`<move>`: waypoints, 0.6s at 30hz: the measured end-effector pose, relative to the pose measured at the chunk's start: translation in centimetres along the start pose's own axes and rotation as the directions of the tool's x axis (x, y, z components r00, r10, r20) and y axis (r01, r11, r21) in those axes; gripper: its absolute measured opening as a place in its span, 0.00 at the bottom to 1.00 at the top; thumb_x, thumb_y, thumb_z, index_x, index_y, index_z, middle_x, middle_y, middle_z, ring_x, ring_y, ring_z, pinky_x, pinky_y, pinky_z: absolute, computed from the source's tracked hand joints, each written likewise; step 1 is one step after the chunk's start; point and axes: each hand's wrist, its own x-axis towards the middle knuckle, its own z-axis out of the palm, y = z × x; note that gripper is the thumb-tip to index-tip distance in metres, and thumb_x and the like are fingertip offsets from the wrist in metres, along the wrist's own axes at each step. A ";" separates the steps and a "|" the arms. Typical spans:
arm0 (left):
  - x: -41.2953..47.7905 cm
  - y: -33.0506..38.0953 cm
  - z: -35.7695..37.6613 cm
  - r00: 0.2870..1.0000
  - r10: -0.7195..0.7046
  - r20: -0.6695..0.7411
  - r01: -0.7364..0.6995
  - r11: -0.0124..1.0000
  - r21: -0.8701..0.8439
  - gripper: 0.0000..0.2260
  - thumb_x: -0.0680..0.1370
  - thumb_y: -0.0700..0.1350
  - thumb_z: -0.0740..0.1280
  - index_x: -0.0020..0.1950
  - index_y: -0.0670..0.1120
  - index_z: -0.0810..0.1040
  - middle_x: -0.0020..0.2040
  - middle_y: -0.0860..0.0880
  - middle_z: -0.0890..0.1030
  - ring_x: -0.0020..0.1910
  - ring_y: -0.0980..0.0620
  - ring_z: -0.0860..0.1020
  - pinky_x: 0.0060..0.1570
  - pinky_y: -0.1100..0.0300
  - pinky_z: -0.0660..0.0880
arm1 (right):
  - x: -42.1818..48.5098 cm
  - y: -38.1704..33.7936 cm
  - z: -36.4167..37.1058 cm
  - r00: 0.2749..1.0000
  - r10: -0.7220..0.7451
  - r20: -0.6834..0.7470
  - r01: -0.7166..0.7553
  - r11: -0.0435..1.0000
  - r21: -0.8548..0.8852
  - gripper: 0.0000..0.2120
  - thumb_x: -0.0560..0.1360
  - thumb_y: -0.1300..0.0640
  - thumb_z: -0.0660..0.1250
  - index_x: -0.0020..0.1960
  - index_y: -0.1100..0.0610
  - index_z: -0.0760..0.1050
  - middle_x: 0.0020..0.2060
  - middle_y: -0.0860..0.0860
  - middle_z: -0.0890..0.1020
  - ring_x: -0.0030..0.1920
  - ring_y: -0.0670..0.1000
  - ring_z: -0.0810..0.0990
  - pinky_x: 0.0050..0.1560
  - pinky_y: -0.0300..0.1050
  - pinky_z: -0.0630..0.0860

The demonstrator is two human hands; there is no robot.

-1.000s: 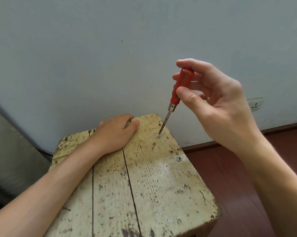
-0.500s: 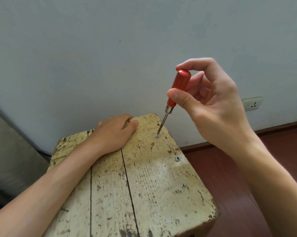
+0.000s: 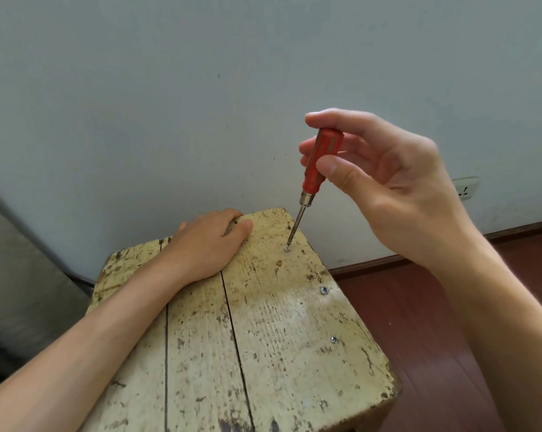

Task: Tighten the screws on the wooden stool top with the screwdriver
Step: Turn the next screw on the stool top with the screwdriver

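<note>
A worn, pale yellow wooden stool top of three planks fills the lower middle. My right hand pinches the red handle of a small screwdriver between thumb and fingers. The tool stands nearly upright, its tip in a screw near the far right edge. Two more screws, one and another, sit along the right edge nearer to me. My left hand lies palm down on the far end of the stool, fingers curled over its back edge.
A pale grey wall stands right behind the stool, with a socket low at the right. Dark red floor lies to the right of the stool. A grey slanted surface is at the left.
My right hand's fingers have shifted around the red handle, the thumb moving lower and forward. The tip stays in the same screw. My left hand has not moved.
</note>
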 end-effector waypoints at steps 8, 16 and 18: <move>0.1 -0.1 0.0 1.000 0.006 -0.003 -0.006 1.000 0.007 0.20 0.83 0.64 0.51 0.64 0.56 0.75 0.57 0.56 0.80 0.59 0.51 0.76 0.66 0.44 0.68 | 0.3 -0.4 1.5 0.987 -0.007 -0.163 -0.003 0.998 -0.061 0.15 0.78 0.63 0.78 0.61 0.55 0.79 0.41 0.48 0.84 0.42 0.49 0.89 0.49 0.56 0.84; 0.1 -0.1 0.0 1.000 0.008 0.002 -0.008 1.000 0.021 0.21 0.83 0.63 0.51 0.65 0.55 0.75 0.59 0.56 0.80 0.61 0.51 0.76 0.66 0.44 0.67 | -0.1 0.2 1.1 0.993 -0.040 -0.110 0.027 0.992 -0.120 0.18 0.83 0.63 0.71 0.69 0.49 0.79 0.53 0.51 0.86 0.52 0.51 0.88 0.54 0.59 0.82; 0.1 -0.1 0.1 1.000 0.006 0.000 -0.006 1.000 0.019 0.20 0.83 0.63 0.51 0.65 0.55 0.75 0.59 0.56 0.79 0.61 0.51 0.76 0.64 0.46 0.67 | -0.1 0.2 0.6 0.998 -0.032 -0.045 0.028 0.996 -0.080 0.20 0.84 0.66 0.68 0.72 0.51 0.77 0.56 0.53 0.86 0.57 0.50 0.88 0.59 0.53 0.83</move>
